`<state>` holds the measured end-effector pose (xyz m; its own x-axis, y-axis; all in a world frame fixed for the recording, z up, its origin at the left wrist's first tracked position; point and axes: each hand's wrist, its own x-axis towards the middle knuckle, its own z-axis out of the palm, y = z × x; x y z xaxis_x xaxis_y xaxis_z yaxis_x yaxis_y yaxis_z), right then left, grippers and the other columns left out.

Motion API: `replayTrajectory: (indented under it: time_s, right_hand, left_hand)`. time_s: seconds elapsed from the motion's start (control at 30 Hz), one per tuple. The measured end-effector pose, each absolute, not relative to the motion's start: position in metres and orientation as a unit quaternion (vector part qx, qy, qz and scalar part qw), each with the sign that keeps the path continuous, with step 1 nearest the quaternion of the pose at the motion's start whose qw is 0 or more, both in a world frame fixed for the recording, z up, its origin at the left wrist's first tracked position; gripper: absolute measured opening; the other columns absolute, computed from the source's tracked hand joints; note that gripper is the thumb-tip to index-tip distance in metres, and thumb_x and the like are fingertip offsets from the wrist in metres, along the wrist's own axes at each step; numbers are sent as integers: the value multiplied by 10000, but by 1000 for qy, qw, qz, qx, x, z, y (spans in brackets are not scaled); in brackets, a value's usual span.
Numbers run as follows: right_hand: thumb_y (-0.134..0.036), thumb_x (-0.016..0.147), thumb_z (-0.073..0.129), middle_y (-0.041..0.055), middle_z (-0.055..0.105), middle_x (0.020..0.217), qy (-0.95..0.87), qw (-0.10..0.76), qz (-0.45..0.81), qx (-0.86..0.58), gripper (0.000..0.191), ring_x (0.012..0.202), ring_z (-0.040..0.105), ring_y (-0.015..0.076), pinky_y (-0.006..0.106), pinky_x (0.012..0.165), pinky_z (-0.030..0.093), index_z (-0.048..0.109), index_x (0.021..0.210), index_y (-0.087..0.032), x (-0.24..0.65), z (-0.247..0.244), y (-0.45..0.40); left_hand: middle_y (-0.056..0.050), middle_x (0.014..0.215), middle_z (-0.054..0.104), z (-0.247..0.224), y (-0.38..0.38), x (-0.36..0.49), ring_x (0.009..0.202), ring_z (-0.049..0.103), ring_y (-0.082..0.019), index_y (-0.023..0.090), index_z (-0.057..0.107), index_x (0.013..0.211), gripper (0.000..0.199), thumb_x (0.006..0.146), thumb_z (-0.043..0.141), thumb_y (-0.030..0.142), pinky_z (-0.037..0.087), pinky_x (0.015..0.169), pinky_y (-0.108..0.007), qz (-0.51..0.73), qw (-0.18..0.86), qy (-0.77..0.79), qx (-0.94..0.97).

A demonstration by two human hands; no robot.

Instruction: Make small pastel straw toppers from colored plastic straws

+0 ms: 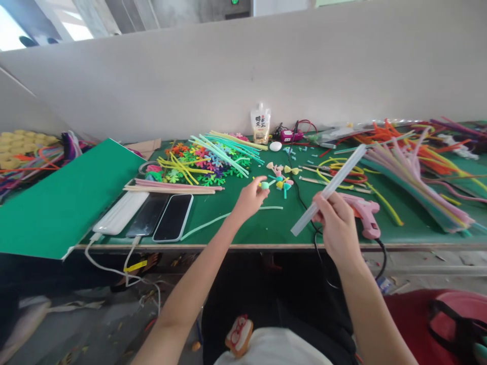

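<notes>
Gripping translucent strip (346,168) in right hand (337,220), 2 ends jutting out

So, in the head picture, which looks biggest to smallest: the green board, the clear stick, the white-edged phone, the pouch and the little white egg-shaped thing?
1. Green board
2. Clear stick and white-edged phone: too unsure to rank; the stick is longer but thinner, maybe nearer the camera
3. Pouch
4. White egg-shaped thing

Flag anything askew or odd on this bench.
White charging cables droop over the front edge of the green bench toward littered floor: likely snag. Pink glue gun lies on its side, not standing: odd if hot.
</notes>
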<state>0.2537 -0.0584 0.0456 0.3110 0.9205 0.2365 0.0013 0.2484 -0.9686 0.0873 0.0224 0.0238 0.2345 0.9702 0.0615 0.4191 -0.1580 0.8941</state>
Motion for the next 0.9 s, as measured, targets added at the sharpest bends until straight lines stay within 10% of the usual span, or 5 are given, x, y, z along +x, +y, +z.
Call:
replayTrajectory:
  time_s: [0.27,0.63,0.9]
  right_hand:
    - [-299,843,429,-17,529,610,-657,340,492,-460,175,537,450,83,210,515,357,449,728,-167,227,36,-63]
    - [-361,852,434,-6,509,690,-677,280,612,-298,212,582,461,87,221,551,394,451,801,-156,177,33,-52]
    - [-108,837,413,114,596,1021,-843,230,166,-458,231,900,510,201,327,778,377,573,1002,-131,171,26,-25]
  left_hand:
    - [-94,904,644,44,-26,76,804,597,-152,126,577,1058,368,866,413,394,454,739,-257,417,564,392,595]
    - [28,541,517,54,-47,58,546,546,-102,170,410,671,286,829,503,391,423,531,-207,590,601,349,412]
    - [92,477,250,60,-53,47,397,235,-33,170,409,657,369,785,536,492,257,393,-162,567,536,396,484]
